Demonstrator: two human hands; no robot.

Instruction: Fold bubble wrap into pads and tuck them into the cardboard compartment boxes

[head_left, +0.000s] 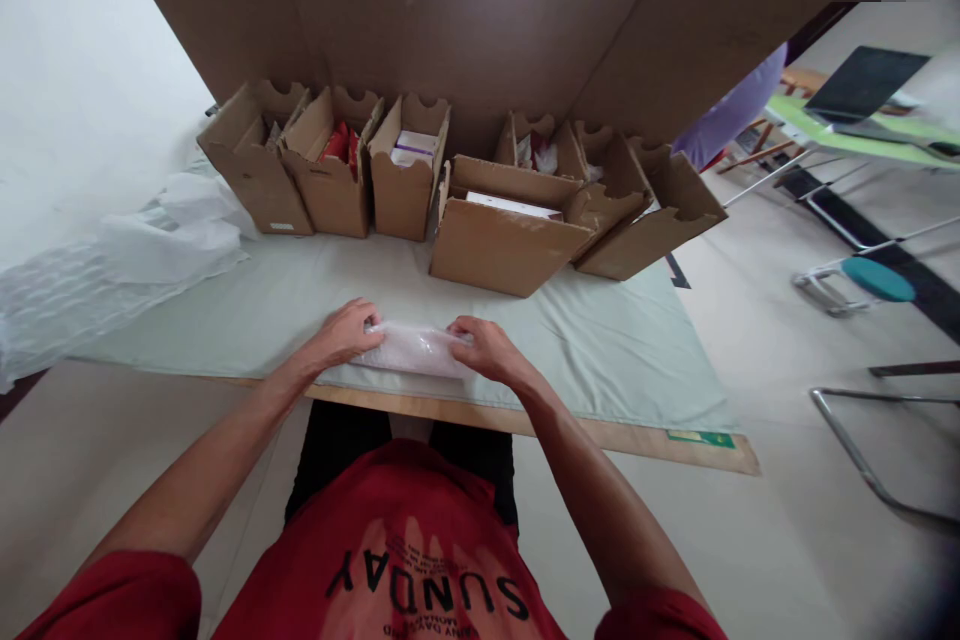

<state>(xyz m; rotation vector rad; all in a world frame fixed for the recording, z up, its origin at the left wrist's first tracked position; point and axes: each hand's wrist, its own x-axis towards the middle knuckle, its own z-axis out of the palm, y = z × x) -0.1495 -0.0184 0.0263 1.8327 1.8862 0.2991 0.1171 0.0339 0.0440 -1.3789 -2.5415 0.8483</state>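
A flat, oblong package in clear bubble wrap (414,350) lies at the front edge of the cloth-covered table, with light glinting off its top. My left hand (347,331) grips its left end, thumb and fingers closed on the wrap. At the opposite end my right hand (486,348) pinches the wrap in the same way. What is inside the wrap looks pale, but I cannot make out its kind. Just beyond the package stands a wide cardboard box (510,245) with a white carton (514,206) in it.
Several open cardboard bins line the back, one with red packets (341,145), another with white-purple boxes (412,148). A tall cardboard panel (450,10) rises behind them. Loose bubble wrap (150,240) spreads over the table's left side. A teal stool (877,278) stands right.
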